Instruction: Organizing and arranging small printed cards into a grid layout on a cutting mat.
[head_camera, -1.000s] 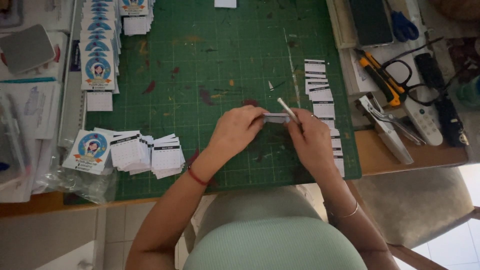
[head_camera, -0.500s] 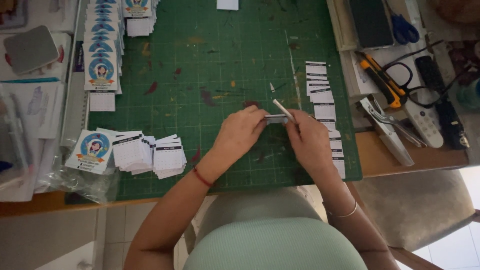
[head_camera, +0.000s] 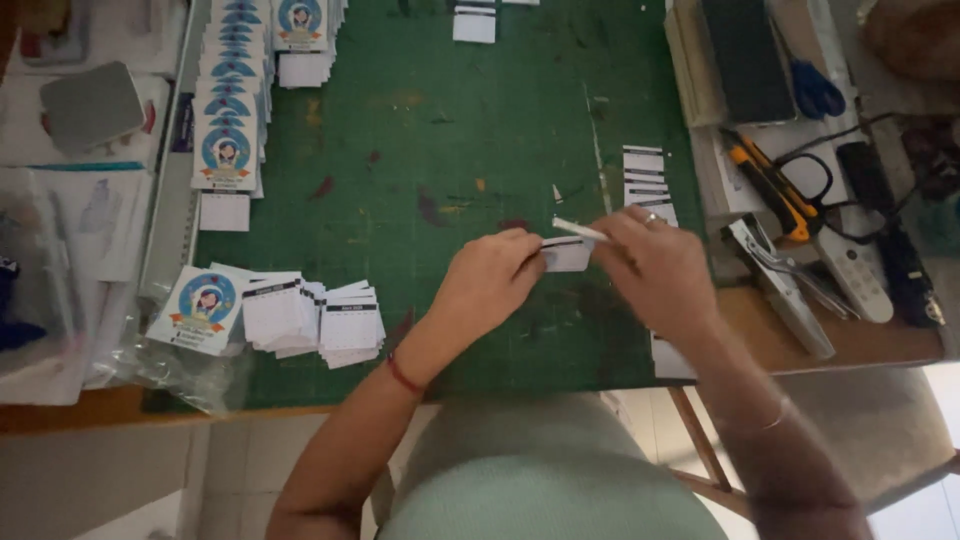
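**Two hands pinch one small card over the cutting mat**

The left hand (head_camera: 492, 272) closes thumb and fingers on the near-left edge of a small white card (head_camera: 567, 254), held just above the green cutting mat (head_camera: 420, 130). The right hand (head_camera: 655, 262) meets it from the other side, fingers curled around a thin white stick (head_camera: 580, 229) that lies slanted across the card's top edge; whether this hand also grips the card itself I cannot tell, since its fingers hide that corner.

Just beyond the right hand, a column of small white slips (head_camera: 645, 175) with dark bands runs along the mat's right edge. To the left, well apart, fanned stacks of similar cards (head_camera: 310, 318) sit beside a printed round-logo card (head_camera: 200, 305). A row of logo cards (head_camera: 228, 120) lines the mat's far left. An orange utility knife (head_camera: 770, 185) and scissors (head_camera: 815, 90) lie on the wooden bench to the right.

The likely trouble: the card is tiny and held only at its edges, so a slip of the stick could crease it or shift it askew. The right wrist also hovers near the slip column and could scatter it.
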